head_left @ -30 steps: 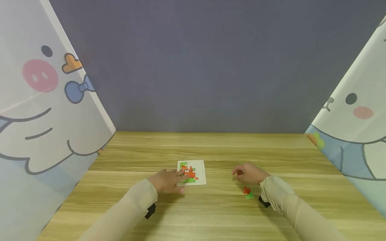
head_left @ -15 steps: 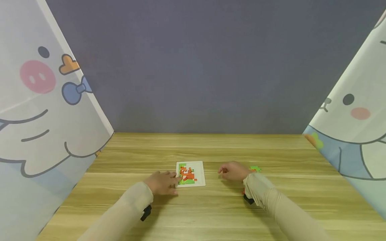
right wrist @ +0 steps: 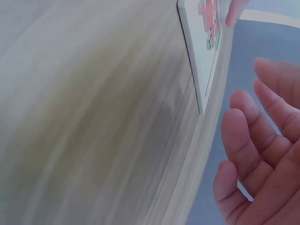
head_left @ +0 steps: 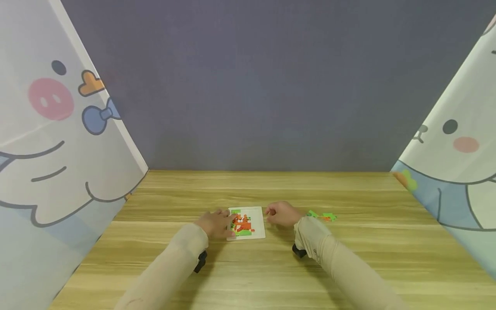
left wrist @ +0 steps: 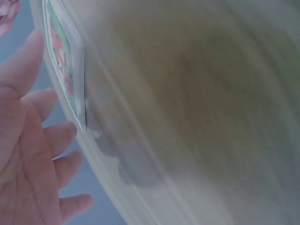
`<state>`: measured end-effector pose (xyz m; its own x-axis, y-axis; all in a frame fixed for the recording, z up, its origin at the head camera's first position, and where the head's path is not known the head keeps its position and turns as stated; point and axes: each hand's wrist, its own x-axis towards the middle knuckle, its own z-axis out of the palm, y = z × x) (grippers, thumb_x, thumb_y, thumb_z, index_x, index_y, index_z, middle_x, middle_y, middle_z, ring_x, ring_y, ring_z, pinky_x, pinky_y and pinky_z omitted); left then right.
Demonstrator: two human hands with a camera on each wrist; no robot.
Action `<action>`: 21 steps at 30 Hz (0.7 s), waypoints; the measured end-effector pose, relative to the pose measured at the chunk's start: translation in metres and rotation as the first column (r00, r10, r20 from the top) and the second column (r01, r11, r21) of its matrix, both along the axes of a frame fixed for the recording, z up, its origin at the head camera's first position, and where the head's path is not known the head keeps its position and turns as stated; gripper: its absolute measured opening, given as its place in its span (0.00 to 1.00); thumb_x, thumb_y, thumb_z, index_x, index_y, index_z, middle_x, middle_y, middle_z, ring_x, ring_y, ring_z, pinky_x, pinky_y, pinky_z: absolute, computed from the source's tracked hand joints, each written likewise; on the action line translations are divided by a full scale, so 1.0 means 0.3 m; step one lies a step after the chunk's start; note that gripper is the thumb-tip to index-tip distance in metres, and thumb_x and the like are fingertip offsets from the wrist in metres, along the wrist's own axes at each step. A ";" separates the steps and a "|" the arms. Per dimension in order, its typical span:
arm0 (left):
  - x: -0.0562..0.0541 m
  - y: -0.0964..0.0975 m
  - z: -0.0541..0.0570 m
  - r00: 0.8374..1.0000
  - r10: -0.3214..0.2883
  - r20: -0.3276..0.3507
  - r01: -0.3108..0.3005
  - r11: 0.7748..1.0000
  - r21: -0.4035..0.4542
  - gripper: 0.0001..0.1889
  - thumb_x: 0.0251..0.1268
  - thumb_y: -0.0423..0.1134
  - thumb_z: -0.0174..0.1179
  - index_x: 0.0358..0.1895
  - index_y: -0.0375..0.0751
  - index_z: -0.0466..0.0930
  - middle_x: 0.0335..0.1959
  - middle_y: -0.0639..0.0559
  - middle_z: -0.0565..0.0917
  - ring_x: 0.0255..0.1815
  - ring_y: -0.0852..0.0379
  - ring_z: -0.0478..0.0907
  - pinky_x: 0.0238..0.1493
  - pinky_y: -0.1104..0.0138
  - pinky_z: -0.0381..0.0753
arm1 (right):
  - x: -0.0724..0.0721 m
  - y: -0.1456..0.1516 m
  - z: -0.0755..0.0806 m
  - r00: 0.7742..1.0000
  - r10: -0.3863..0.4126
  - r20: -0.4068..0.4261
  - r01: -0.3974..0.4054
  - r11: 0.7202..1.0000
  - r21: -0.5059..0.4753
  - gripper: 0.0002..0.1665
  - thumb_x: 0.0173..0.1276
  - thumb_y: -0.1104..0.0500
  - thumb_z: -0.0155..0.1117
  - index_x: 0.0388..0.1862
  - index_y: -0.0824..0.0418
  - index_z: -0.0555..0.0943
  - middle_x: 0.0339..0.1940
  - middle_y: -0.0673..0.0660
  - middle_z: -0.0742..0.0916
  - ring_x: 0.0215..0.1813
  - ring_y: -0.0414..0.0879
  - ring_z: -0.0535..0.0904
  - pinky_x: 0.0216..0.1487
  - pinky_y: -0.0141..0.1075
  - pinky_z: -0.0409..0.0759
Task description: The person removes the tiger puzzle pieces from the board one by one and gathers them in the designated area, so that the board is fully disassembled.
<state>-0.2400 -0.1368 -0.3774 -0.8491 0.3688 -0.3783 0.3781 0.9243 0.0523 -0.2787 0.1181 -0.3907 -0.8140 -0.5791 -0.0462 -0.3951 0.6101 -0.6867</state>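
A white-framed jigsaw puzzle (head_left: pixel 257 224) lies flat on the wooden table, its left part filled with an orange tiger on green and its right part bare white. My left hand (head_left: pixel 217 224) is at the puzzle's left side, fingers spread, fingertips overlapping the picture. In the left wrist view those fingers are relaxed and hold nothing. My right hand (head_left: pixel 284 214) hovers just off the puzzle's right edge. Its fingers (right wrist: pixel 236 131) are loosely bent in the right wrist view, and no piece shows between them.
Loose green-and-orange puzzle pieces (head_left: pixel 329 216) lie on the table (head_left: pixel 248 275) to the right of my right hand. A dark grey panel (head_left: pixel 248 86) rises behind the table, with cartoon-printed panels (head_left: pixel 50 172) at both sides.
My right hand has moved left across the table, from beside the loose pieces to the puzzle's right edge. A red-and-green piece seen earlier is now out of sight. My left hand has shifted only slightly.
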 end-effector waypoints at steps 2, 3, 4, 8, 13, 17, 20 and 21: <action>-0.007 0.009 -0.006 1.000 0.010 0.002 -0.010 1.000 -0.003 0.36 0.73 0.59 0.53 0.78 0.49 0.58 0.78 0.45 0.59 0.79 0.43 0.54 0.73 0.41 0.56 | -0.001 -0.022 0.003 1.000 -0.006 -0.003 0.006 1.000 0.017 0.11 0.67 0.65 0.66 0.46 0.69 0.84 0.26 0.50 0.83 0.27 0.37 0.71 0.32 0.31 0.72; -0.010 0.013 -0.008 1.000 0.018 0.002 -0.018 1.000 -0.005 0.36 0.73 0.59 0.53 0.79 0.49 0.58 0.79 0.45 0.59 0.79 0.43 0.54 0.73 0.41 0.56 | -0.002 -0.033 0.005 1.000 -0.011 -0.004 0.011 0.999 0.030 0.11 0.66 0.65 0.67 0.46 0.68 0.84 0.27 0.50 0.84 0.28 0.37 0.72 0.34 0.31 0.73; -0.013 0.018 -0.010 1.000 0.028 0.001 -0.028 1.000 -0.006 0.37 0.73 0.60 0.53 0.79 0.49 0.58 0.79 0.45 0.58 0.79 0.43 0.53 0.73 0.42 0.56 | -0.002 -0.044 0.007 1.000 -0.016 -0.007 0.016 0.999 0.042 0.11 0.66 0.65 0.67 0.47 0.68 0.84 0.28 0.50 0.84 0.29 0.38 0.72 0.35 0.32 0.74; -0.027 0.037 -0.012 0.998 0.055 -0.010 -0.055 0.998 -0.033 0.37 0.72 0.61 0.53 0.78 0.51 0.58 0.79 0.47 0.58 0.79 0.44 0.53 0.74 0.43 0.56 | -0.006 -0.081 0.008 1.000 -0.012 -0.026 0.014 0.994 0.104 0.13 0.66 0.64 0.68 0.49 0.67 0.84 0.30 0.51 0.84 0.31 0.39 0.75 0.37 0.34 0.76; -0.037 0.050 -0.010 0.996 0.082 -0.018 -0.083 0.995 -0.061 0.39 0.72 0.63 0.52 0.79 0.49 0.56 0.79 0.48 0.58 0.79 0.45 0.53 0.74 0.43 0.55 | -0.008 -0.123 0.000 0.998 0.015 -0.054 -0.005 0.984 0.179 0.16 0.66 0.62 0.69 0.52 0.65 0.83 0.31 0.50 0.84 0.31 0.39 0.76 0.36 0.35 0.77; -0.034 0.054 -0.005 0.995 0.102 -0.015 -0.102 0.993 -0.060 0.41 0.72 0.65 0.50 0.80 0.47 0.53 0.79 0.49 0.58 0.79 0.45 0.53 0.74 0.43 0.55 | -0.014 -0.165 -0.018 1.000 -0.029 -0.001 0.029 0.977 0.210 0.20 0.65 0.63 0.70 0.56 0.65 0.82 0.35 0.53 0.85 0.36 0.44 0.79 0.41 0.40 0.79; -0.030 0.060 -0.002 0.994 0.105 -0.008 -0.105 0.992 -0.065 0.41 0.72 0.65 0.48 0.80 0.48 0.53 0.79 0.50 0.58 0.79 0.45 0.53 0.74 0.44 0.55 | -0.013 -0.192 -0.029 0.999 -0.042 0.007 0.039 0.969 0.244 0.23 0.65 0.62 0.70 0.59 0.65 0.81 0.44 0.57 0.87 0.43 0.47 0.82 0.48 0.43 0.81; -0.029 0.063 0.000 0.994 0.105 -0.005 -0.105 0.992 -0.068 0.40 0.72 0.65 0.48 0.80 0.49 0.53 0.79 0.50 0.58 0.79 0.46 0.52 0.74 0.44 0.55 | -0.012 -0.199 -0.033 0.999 -0.048 0.009 0.044 0.966 0.256 0.24 0.66 0.61 0.69 0.60 0.65 0.80 0.47 0.58 0.88 0.45 0.48 0.83 0.50 0.44 0.82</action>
<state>-0.2487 -0.1179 -0.3776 -0.8820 0.2510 -0.3988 0.2790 0.9602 -0.0127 -0.2823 0.0583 -0.4005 -0.8375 -0.5087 -0.1998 -0.3539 0.7834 -0.5110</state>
